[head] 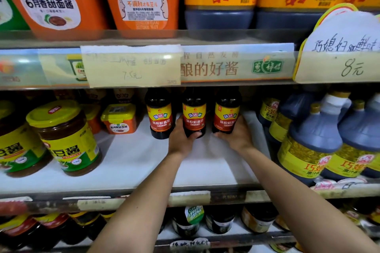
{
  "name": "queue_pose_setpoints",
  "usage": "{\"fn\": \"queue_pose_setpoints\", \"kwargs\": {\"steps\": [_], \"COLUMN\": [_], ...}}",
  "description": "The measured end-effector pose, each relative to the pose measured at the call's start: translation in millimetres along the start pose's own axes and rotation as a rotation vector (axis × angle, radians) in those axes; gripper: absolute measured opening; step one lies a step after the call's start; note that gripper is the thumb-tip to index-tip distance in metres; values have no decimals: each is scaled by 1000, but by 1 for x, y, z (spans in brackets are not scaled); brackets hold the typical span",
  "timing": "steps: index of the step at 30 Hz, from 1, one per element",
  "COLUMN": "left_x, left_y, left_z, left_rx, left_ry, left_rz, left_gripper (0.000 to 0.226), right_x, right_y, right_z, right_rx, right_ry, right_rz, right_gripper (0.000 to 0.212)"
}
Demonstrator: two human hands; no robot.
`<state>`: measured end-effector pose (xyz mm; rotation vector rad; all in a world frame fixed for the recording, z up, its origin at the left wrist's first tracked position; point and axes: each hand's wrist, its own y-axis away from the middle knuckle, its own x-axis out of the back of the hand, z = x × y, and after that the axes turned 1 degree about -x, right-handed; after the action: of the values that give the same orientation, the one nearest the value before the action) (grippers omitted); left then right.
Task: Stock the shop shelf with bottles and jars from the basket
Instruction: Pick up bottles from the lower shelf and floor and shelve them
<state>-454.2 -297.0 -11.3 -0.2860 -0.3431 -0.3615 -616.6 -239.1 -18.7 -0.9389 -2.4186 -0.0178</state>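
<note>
Head view: middle bottle [194,115] is gripped low by left hand [182,139], right bottle [226,115] by right hand [237,137]; both upright.

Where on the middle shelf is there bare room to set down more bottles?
Widest bare patch: the white shelf front, before the three soy sauce bottles, between the yellow-lidded jar and the big jugs. A narrow strip lies between the right bottle, in your right hand, and the jugs. Both shelf ends are crowded.
</note>
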Motion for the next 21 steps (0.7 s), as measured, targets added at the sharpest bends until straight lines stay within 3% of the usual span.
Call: {"fn": "queue_pose_setpoints", "kwargs": {"steps": [7,9,13,17,21], "left_x": [7,7,2,0,-15], "left_y": [1,5,23,60,104], "left_z": [-5,-4,10,39,62], "left_rx": [30,67,76,42,-50], "left_ry": [19,61,124,242,267], "left_rz": [-70,-88,-34,60,52], "left_gripper": [84,85,85,64,33], "right_x": [12,24,60,98,146], "right_y": [27,42,82,122,162], "right_z": [-5,-1,3,3,23], "right_rx": [-1,-36,2,57,48], "right_ry": [-46,35,53,-142,-263], "right_rz": [-18,-51,-35,-58,-168], "right_gripper": [81,78,59,43,31]}}
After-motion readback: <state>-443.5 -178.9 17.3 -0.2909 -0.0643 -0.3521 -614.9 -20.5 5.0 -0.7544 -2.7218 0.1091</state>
